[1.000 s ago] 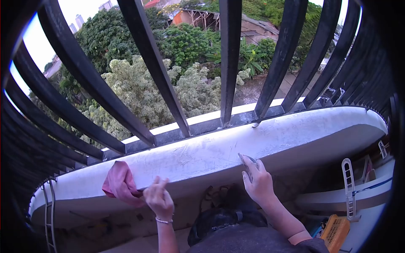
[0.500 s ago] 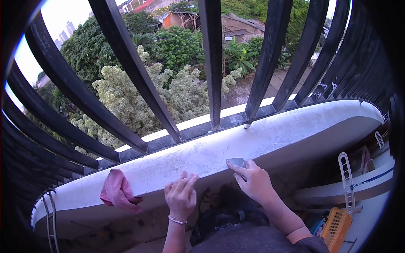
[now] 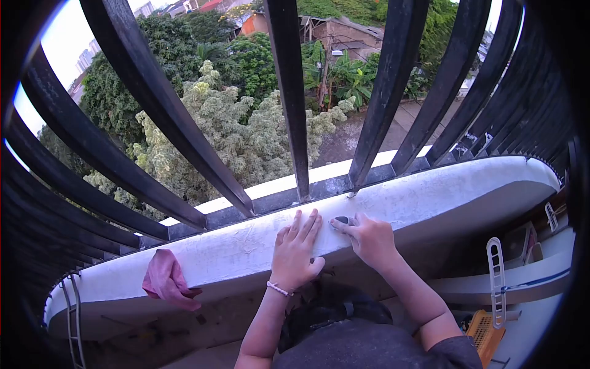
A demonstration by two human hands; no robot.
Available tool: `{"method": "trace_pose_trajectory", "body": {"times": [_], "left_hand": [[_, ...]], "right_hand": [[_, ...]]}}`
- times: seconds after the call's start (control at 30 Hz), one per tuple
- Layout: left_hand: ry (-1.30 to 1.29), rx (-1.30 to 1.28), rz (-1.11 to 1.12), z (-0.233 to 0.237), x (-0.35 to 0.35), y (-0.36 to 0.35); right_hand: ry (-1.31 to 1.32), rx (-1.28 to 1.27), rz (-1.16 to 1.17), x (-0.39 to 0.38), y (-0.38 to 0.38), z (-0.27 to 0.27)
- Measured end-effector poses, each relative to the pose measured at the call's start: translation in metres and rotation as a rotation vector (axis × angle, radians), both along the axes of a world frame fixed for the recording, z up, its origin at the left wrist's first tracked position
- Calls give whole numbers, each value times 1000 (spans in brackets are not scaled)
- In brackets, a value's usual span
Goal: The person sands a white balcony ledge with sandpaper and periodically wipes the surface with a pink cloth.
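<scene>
- Black railing bars are fixed along the ledge's far edge.
- The white ledge is scuffed on top.
- A pink cloth is draped over its near edge, well apart from both hands.
- The left hand is laid flat on the ledge, fingers spread, nothing held.
- The right hand is set just beside it, fingertips closed onto 1 small grey object on the ledge top.

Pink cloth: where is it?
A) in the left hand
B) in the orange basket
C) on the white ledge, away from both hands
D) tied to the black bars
C: the pink cloth lies over the ledge, apart from the flat left hand and the right hand gripping a small grey thing.
</scene>
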State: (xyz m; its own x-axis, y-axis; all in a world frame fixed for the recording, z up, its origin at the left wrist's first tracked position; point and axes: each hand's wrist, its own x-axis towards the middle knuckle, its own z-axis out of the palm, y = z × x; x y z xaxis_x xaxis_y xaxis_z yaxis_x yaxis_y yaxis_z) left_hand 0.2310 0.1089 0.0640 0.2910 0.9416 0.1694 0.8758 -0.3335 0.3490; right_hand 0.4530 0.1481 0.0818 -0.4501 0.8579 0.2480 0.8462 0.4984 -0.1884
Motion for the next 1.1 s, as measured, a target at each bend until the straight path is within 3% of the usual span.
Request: {"method": "trace_pose_trajectory", "body": {"times": [0.23, 0.37, 0.47, 0.57, 0.67, 0.87, 0.97, 1.1], "left_hand": [[-115, 166, -53, -11, -12, -11], [-157, 385, -48, -25, -12, -13], [-138, 635, 22, -47, -8, -17], [-32, 708, 82, -46, 0, -15], [3, 719, 137, -52, 1, -16], [-35, 748, 194, -63, 4, -17], [-34, 743, 200, -66, 4, -17], [-26, 734, 178, -65, 2, -19]], "right_hand": [[-68, -69, 151, -6, 31, 3], [-84, -42, 247, -6, 24, 1], [-109, -37, 243, 1, 37, 4], [-167, 62, 256, -3, 41, -1], [-223, 98, 360, -10, 28, 1], [-203, 127, 331, 5, 55, -8], [-231, 140, 508, -1, 32, 4], [-193, 191, 402, 7, 63, -7]]}}
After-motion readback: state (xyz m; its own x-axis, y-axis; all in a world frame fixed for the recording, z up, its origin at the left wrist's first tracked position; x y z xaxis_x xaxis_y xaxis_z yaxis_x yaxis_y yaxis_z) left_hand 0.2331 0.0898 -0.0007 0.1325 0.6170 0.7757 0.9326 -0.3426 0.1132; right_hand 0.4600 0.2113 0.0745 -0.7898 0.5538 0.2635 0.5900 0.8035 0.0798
